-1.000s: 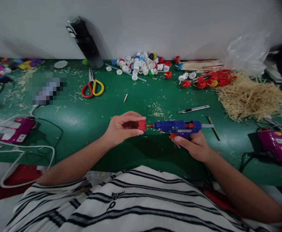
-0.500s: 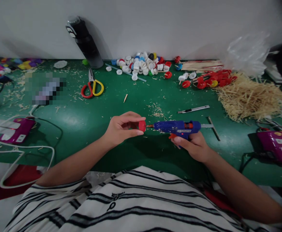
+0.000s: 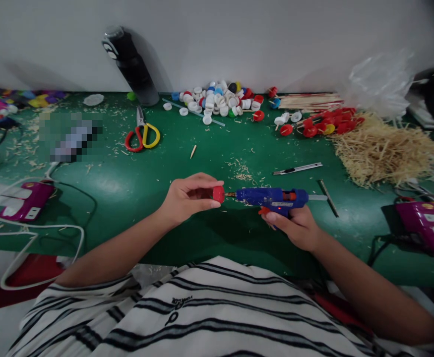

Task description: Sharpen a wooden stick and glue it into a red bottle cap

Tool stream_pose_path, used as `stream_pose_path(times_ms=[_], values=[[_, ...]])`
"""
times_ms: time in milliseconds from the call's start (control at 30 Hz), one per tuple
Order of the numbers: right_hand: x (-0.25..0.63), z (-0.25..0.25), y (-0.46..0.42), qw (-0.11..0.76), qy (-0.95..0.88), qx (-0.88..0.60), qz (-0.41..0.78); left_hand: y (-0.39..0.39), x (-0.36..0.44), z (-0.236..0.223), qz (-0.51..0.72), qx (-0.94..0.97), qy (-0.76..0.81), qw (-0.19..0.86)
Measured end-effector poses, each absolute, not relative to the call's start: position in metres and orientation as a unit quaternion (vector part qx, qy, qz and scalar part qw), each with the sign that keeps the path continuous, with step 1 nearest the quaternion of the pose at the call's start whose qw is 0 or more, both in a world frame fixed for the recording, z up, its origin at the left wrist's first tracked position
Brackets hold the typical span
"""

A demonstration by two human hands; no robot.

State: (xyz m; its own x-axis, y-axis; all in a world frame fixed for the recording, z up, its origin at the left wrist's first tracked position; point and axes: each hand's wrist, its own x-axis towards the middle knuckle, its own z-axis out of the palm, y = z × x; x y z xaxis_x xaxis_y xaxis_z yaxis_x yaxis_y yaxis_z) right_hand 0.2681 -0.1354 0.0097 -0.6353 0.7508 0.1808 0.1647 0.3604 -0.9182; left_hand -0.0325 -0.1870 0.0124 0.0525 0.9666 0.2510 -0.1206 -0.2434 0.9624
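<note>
Between the thumb and fingers of my left hand (image 3: 189, 201) is a red bottle cap (image 3: 218, 194), pinched on its edge. My right hand (image 3: 301, 225) wraps the handle of a blue hot glue gun (image 3: 261, 197), with fingers near its orange trigger (image 3: 264, 210). The gun lies level, its nozzle (image 3: 230, 194) pointing left at the cap. The tip is at or very close to the cap's right face; whether it touches I cannot tell. A clear glue stick (image 3: 318, 197) pokes out of the gun's rear.
Beyond my hands lie a wooden point (image 3: 193, 151), scissors (image 3: 142, 134) and a utility knife (image 3: 297, 168). A heap of bottle caps (image 3: 217, 100) and a black bottle (image 3: 135, 69) are by the wall. Wood shavings (image 3: 384, 148) are piled right, above a purple power strip (image 3: 425, 225).
The glue gun and my right hand have shifted very slightly left. My left hand and the red cap are almost where they were.
</note>
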Motion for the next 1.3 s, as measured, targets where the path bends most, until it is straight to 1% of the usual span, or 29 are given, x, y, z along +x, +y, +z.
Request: stream_pose_path(times_ms=[433,633,833,1133,1300], values=[[0.2676,0.0123,-0.1353,0.298,-0.762,-0.302,0.490,-0.1870,-0.0324,0.0116,0.566,0.546,0.394,0.475],[0.2687,0.0112,-0.1357,0.281,-0.757,-0.321,0.495,-0.1877,-0.0327,0.0128,0.563,0.544,0.397,0.478],[0.2690,0.0129,-0.1363,0.281,-0.760,-0.307,0.499,-0.1872,-0.0325,0.0121,0.562,0.545,0.399,0.477],[0.2693,0.0099,-0.1360,0.270,-0.736,-0.329,0.527,-0.1883,-0.0322,0.0113,0.564,0.529,0.394,0.497],[0.2679,0.0155,-0.1362,0.276,-0.751,-0.328,0.502,-0.1877,-0.0319,0.0113,0.559,0.526,0.390,0.509]])
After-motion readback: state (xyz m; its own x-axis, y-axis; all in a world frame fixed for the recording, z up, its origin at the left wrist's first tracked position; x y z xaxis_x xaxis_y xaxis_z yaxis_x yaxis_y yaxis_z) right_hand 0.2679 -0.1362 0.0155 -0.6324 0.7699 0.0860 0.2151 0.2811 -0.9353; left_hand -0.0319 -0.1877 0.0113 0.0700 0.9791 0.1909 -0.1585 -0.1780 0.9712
